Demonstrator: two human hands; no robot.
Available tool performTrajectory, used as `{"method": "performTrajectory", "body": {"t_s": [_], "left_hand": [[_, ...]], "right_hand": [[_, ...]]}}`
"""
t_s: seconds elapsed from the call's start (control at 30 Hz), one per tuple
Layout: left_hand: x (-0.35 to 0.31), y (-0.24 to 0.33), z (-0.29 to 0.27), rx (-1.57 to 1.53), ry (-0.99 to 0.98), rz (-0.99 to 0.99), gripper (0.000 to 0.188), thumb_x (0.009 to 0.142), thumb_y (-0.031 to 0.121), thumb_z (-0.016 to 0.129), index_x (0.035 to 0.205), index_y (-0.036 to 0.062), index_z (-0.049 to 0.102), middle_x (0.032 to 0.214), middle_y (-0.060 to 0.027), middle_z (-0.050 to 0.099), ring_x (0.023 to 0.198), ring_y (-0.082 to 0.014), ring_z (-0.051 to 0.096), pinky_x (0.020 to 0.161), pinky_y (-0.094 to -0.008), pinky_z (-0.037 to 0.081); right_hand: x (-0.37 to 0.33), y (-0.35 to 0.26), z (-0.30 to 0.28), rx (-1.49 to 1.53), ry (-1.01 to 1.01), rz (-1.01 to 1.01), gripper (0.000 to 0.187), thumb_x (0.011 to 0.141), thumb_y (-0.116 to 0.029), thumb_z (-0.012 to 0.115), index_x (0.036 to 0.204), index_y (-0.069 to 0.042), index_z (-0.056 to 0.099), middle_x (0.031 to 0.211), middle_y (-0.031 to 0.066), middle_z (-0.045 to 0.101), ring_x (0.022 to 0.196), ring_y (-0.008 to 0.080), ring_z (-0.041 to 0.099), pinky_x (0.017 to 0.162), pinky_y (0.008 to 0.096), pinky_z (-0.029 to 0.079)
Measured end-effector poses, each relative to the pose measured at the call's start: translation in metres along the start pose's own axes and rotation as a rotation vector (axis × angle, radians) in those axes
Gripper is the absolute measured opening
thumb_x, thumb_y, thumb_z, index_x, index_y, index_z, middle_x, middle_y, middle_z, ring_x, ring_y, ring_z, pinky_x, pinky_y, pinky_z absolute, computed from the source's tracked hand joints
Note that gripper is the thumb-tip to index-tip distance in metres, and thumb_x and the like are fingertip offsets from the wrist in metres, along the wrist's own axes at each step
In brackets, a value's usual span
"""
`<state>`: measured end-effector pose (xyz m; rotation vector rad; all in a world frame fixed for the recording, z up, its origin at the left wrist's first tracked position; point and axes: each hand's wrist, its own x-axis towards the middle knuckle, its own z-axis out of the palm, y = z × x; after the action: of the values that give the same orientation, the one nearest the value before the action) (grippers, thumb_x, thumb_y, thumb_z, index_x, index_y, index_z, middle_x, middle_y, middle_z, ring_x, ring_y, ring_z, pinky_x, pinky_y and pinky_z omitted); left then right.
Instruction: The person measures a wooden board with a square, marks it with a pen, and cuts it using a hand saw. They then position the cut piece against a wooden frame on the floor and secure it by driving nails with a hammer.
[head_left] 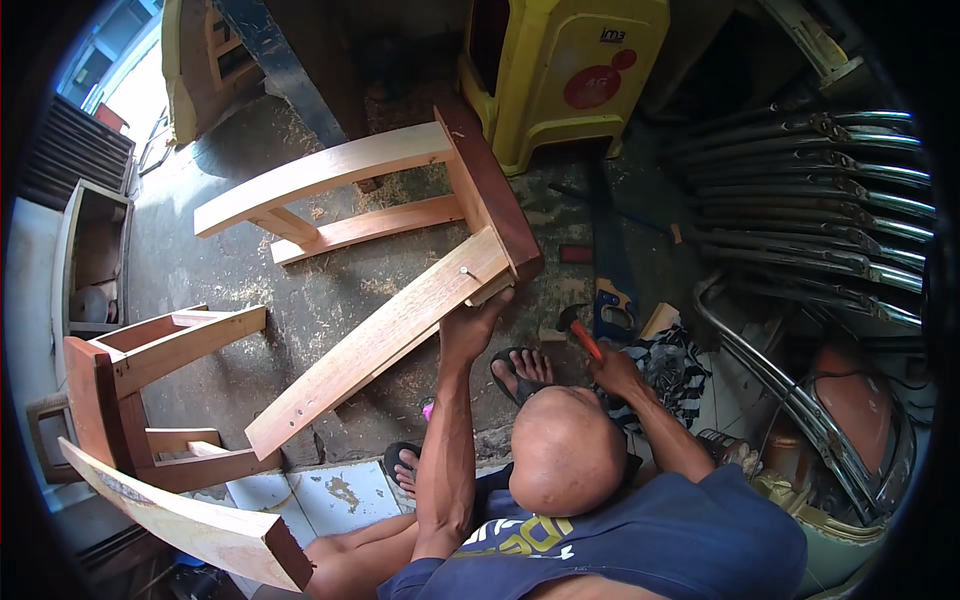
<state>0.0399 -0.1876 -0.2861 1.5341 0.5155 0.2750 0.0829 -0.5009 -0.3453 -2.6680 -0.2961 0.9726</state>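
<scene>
A wooden stool frame lies on its side in front of me, with a dark red-brown board (492, 190) and pale wooden legs. My left hand (472, 325) is closed on the near wooden leg (375, 345) from below, close to where it meets the board. A nail (467, 271) stands partly out of that leg, just above my left hand. Lower and to the right, near my bent right knee (567, 450), my right hand (615, 372) is wrapped round the orange handle of a hammer (583, 333). The hammer is apart from the nail.
A handsaw (612, 305) lies beyond the hammer, next to striped cloth (675, 380). Yellow plastic stools (565, 80) stand at the back. Stacked metal-tube chairs (800, 200) fill the right. A second wooden stool (105, 410) and a curved wooden piece (190, 520) are at the left.
</scene>
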Motion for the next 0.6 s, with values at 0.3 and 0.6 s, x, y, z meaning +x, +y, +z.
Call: {"method": "performTrajectory", "body": {"t_s": [0.3,0.6], "left_hand": [[-0.009,0.001,0.003,-0.074,0.017,0.026,0.057,0.084,0.025,0.085,0.129,-0.0027,0.062,0.121,-0.0163,0.070,0.113,-0.0253,0.066,0.100,-0.0380,0.052],[-0.039,0.014,0.013,-0.115,-0.123,-0.086,0.052,0.083,0.023,0.084,0.126,0.0016,0.066,0.118,-0.0147,0.071,0.110,-0.0226,0.068,0.097,-0.0369,0.053]], "right_hand": [[0.011,0.024,0.008,0.040,0.002,-0.025,0.041,0.092,-0.030,0.060,0.123,-0.004,0.059,0.101,0.0311,0.070,0.098,0.0503,0.067,0.084,0.0576,0.052],[0.018,0.041,0.018,0.005,-0.031,0.095,0.047,0.091,-0.032,0.059,0.131,-0.008,0.058,0.106,0.0317,0.070,0.101,0.0513,0.066,0.090,0.0575,0.053]]}}
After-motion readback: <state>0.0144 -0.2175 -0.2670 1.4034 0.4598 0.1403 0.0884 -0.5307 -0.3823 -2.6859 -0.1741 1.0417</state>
